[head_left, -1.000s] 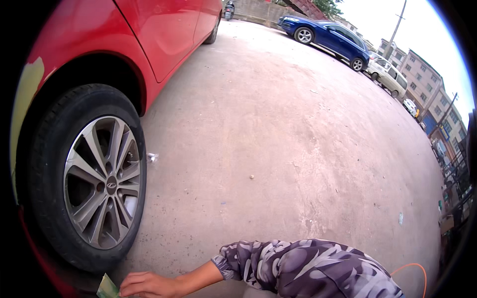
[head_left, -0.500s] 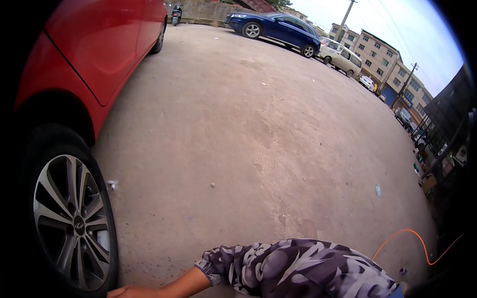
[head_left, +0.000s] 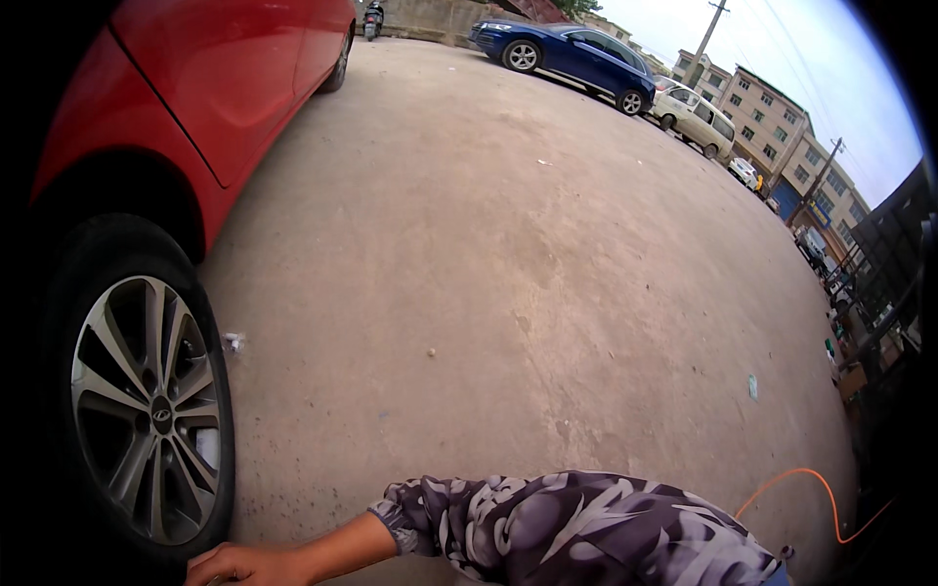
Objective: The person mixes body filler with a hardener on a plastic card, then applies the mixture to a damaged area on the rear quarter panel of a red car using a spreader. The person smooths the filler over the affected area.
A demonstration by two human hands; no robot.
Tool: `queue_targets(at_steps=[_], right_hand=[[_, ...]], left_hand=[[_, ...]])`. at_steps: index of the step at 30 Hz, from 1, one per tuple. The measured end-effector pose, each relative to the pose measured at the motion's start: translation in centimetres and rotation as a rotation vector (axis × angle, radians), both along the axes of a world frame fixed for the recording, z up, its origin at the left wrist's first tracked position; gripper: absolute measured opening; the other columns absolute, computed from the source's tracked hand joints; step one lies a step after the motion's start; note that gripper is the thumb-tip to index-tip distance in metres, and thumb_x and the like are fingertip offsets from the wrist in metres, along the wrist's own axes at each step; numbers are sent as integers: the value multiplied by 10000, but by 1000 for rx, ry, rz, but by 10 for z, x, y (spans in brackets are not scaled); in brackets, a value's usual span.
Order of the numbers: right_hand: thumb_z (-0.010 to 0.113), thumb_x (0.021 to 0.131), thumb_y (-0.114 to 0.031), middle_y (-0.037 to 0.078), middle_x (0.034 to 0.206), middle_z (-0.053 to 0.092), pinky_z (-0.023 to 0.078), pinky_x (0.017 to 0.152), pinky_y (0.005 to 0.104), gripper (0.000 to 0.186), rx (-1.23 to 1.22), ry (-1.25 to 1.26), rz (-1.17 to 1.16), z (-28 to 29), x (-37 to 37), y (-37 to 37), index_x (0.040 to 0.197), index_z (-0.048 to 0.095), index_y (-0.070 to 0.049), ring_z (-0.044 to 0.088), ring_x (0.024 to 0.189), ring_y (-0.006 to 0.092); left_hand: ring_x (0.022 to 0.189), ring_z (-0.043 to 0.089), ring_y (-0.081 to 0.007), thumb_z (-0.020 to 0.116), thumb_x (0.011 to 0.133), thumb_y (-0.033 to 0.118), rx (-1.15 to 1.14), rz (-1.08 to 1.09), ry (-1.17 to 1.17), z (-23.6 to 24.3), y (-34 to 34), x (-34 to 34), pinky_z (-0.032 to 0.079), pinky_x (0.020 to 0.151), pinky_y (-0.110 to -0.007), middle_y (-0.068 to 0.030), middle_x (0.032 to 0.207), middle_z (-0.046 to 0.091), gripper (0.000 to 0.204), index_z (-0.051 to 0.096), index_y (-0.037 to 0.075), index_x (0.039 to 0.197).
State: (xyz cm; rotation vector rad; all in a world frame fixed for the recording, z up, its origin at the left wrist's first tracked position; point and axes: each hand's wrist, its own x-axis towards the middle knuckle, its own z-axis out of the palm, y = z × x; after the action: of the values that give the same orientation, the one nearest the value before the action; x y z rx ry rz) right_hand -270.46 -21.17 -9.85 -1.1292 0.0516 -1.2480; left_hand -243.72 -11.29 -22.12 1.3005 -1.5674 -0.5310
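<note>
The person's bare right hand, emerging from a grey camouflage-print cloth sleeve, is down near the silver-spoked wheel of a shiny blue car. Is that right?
The colour is wrong: in the head view, that is a shiny red car, not a blue one. The person's bare right hand, emerging from the grey camouflage-print cloth sleeve, is indeed down near its silver-spoked wheel.

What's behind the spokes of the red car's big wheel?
Behind the spokes of the wheel it's mostly dark, with a pale patch at the lower right. The spokes and shadow cover the rest, so I can't tell what's there.
</note>
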Motion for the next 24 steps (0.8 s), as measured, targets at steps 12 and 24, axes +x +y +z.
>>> queue_targets(at_steps=[12, 24], right_hand=[[494, 916, -12, 175, 1153, 587, 464, 886, 341, 296, -193, 436, -567, -22, -10, -2, 1201, 569, 11, 584, 1055, 287], [561, 774, 100, 140, 1101, 604, 497, 776, 352, 401, -372, 533, -531, -32, 39, 31, 1143, 622, -44, 599, 938, 308]], left_hand=[[776, 477, -61, 486, 991, 252, 105, 293, 399, 116, -19, -113, 392, 653, -212, -21, 870, 545, 269, 523, -14, 989], [737, 491, -46, 499, 973, 130, 71, 570, 16, 137, -2, -120, 423, 641, -199, -5, 817, 589, 191, 575, -45, 965]])
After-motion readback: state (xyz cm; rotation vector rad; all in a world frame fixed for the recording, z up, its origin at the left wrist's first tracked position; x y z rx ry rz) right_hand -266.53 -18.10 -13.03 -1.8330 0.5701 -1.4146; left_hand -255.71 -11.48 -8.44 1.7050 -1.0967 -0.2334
